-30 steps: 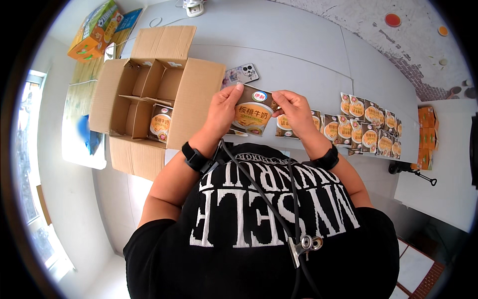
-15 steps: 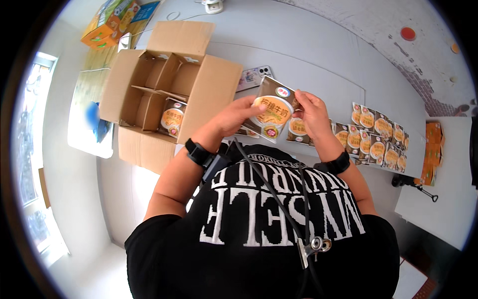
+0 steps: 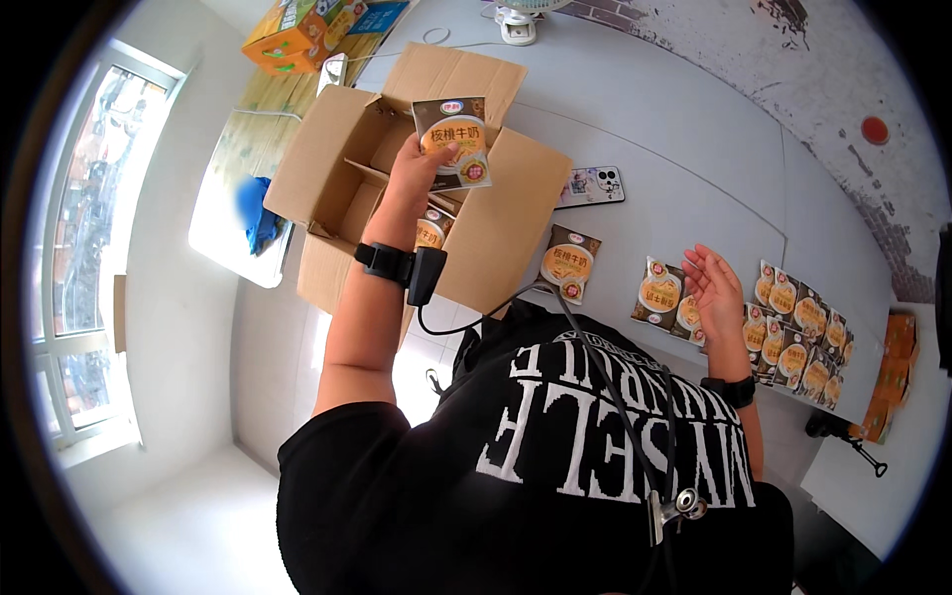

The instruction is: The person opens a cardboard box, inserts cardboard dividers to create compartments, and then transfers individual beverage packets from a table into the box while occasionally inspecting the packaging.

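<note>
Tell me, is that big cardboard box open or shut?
Open. The cardboard box has its flaps spread outward, and a packet shows inside. The left hand holds another packet over it.

Matt cardboard box (image 3: 516, 208); glossy film packet (image 3: 461, 129); smooth tabletop (image 3: 694, 188).

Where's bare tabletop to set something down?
The widest free patch of table lies between the phone, the white fan and the packet rows at right; a narrow gap separates the single packet from the packets by the right hand. Crowded: the right end, under those rows, and the left, where the open carton stands.
</note>
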Demonstrator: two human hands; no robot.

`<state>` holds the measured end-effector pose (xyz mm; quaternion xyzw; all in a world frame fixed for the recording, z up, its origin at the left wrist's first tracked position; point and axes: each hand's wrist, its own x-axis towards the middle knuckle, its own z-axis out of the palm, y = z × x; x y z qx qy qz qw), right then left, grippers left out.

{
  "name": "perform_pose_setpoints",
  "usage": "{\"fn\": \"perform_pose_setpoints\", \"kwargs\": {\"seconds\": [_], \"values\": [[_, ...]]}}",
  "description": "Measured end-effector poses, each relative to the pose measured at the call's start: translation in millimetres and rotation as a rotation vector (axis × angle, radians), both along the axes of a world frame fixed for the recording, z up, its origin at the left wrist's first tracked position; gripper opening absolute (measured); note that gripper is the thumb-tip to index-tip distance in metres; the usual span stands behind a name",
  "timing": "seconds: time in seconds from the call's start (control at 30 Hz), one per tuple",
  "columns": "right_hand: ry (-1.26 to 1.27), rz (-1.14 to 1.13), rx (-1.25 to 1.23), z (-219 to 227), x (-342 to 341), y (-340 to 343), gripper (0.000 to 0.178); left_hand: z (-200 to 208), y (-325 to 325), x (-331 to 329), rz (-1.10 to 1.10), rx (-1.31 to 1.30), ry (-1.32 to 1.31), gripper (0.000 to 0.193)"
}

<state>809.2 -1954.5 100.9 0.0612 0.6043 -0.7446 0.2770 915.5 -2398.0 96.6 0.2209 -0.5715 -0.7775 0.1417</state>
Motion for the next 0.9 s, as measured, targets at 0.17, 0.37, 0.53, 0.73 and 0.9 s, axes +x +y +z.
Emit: {"fn": "perform_pose_setpoints", "kwargs": {"seconds": [0.17,0.37,0.53,0.73,0.9], "values": [[-0.022,-0.05,0.017,-8.7,1.5,12.5,0.03,-38.5,-50.1,0.0,-0.001,-0.107,-0.304,0.024],[-0.017,-0.049,0.018,-1.6,6.5,8.4,0.03,-55.0,-62.7,-4.3,-0.055,-0.237,-0.394,0.024],[-0.026,-0.07,0.02,-2.6,11.9,3.2,0.028,-89.1,-93.8,-32.7,-0.227,-0.327,-0.475,0.025],[0.006,-0.075,0.03,-0.1,10.0,10.6,0.025,-126.3,-121.1,-60.1,-0.279,-0.245,-0.572,0.027],[-0.005,-0.133,0.054,-13.4,9.2,32.7,0.024,-138.7,-113.2,-67.3,-0.343,-0.177,-0.675,0.027]]}}
